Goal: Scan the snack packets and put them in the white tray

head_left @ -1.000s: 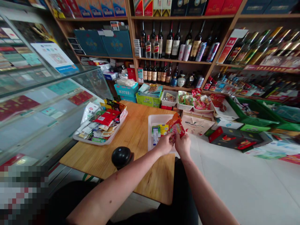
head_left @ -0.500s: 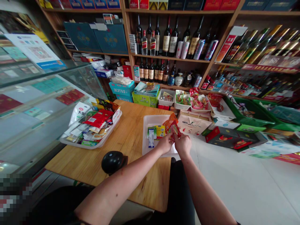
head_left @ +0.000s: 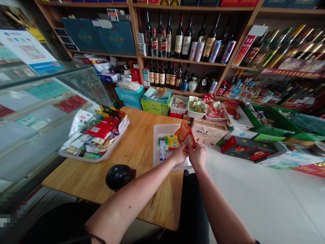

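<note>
Both hands grip the lower edge of a red-orange snack packet. My left hand is closed on its near left side, and my right hand pinches it from the right, fingers almost touching. The packet is tilted above the right part of a white plastic tray. Inside that tray lie a slim blue-and-white sachet and a yellow-and-green packet. Part of the tray is hidden by my hands.
A second tray, heaped with snack packets, stands at the left of the wooden table. A black rounded device sits beside my left forearm. Beyond are a glass display case, bottle shelves and snack bins.
The view has shifted slightly, so the scene sits a little further left. Both hands still hold the packet over the tray, in nearly the same pose.
</note>
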Motion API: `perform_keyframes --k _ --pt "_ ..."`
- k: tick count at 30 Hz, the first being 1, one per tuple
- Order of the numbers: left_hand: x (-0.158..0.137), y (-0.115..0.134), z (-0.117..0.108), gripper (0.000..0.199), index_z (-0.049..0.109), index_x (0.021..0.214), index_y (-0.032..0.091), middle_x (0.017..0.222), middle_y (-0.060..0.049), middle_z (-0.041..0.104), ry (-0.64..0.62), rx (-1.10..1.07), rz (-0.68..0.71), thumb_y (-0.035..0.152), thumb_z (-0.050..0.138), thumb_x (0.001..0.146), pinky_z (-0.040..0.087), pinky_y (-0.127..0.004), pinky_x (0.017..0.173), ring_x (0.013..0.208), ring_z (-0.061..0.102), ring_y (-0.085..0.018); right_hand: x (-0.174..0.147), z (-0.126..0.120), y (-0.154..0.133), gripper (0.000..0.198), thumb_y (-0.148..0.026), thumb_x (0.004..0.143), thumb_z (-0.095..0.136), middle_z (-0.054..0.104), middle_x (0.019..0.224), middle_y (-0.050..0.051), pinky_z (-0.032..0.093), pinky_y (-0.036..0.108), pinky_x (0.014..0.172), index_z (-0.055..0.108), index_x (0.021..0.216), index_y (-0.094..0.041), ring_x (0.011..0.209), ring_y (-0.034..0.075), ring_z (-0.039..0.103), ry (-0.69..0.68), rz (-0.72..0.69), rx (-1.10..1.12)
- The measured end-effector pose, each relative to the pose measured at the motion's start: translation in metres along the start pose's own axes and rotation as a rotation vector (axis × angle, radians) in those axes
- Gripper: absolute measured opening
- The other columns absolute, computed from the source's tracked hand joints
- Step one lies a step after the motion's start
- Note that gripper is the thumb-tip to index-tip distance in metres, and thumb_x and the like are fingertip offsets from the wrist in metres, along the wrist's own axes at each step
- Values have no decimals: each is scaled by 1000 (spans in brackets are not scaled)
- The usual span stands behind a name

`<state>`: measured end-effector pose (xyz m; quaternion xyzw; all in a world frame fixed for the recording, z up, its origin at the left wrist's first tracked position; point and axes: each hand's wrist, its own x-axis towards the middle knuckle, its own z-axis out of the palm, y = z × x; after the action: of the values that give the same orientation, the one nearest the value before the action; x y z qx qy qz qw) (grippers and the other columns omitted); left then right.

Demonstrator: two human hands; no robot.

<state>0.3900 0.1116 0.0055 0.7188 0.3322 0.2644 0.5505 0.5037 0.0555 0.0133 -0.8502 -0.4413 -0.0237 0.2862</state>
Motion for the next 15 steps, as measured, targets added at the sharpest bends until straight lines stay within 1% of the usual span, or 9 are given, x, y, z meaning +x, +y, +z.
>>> perform_keyframes --k 7,9,11,15 --pt "-7 2 -6 23 71 106 17 102 -9 78 -11 8 -33 12 63 85 53 -33 88 93 70 -23 -3 -4 0 31 -45 91 56 71 94 10 38 32 81 67 98 -17 88 24 59 -6 23 106" --pt "-12 3 -9 24 70 107 17 103 -9 78 -7 18 -40 13 65 85 54 -32 88 94 71 -22 -5 -5 1 35 -48 90 57 71 95 10 40 33 84 67 101 -17 90 24 60 1 34 145" --pt "-18 6 -12 27 70 111 17 106 -10 78 9 32 -45 14 66 84 54 -32 90 96 72 -23 -8 -7 1 39 -49 87 60 71 101 11 42 34 88 67 108 -16 95 25 60 25 57 183" --pt "-37 20 -25 37 68 120 16 123 -13 74 27 62 -23 15 65 84 55 -37 98 108 72 -25 -24 -15 1 54 -48 81 68 68 112 15 44 40 97 65 122 -14 105 28 60 100 108 232"
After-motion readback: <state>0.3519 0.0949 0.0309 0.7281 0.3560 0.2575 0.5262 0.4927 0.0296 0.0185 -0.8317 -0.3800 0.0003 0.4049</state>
